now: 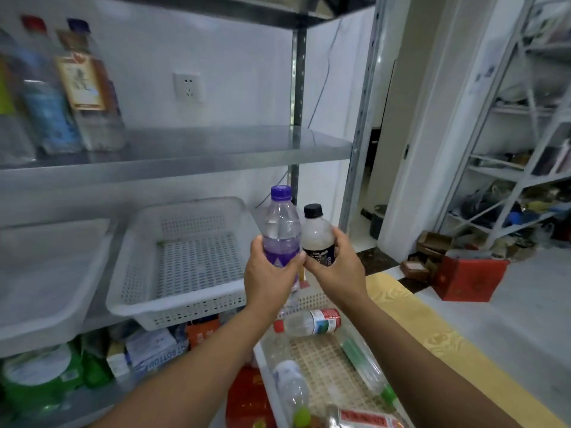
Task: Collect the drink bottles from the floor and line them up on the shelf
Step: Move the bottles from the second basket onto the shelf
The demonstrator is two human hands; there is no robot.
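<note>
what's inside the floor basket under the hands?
Lying in the floor basket: a red-capped bottle, a green-labelled bottle, a pale-labelled bottle and, at the frame edge, a red-labelled bottle. The right forearm hides its right side; the near end is out of frame.

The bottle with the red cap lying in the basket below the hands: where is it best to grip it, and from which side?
Take the red-capped bottle around its labelled middle, coming down from above. It lies on its side in the basket, cap to the left, so the top of its round body is free.
</note>
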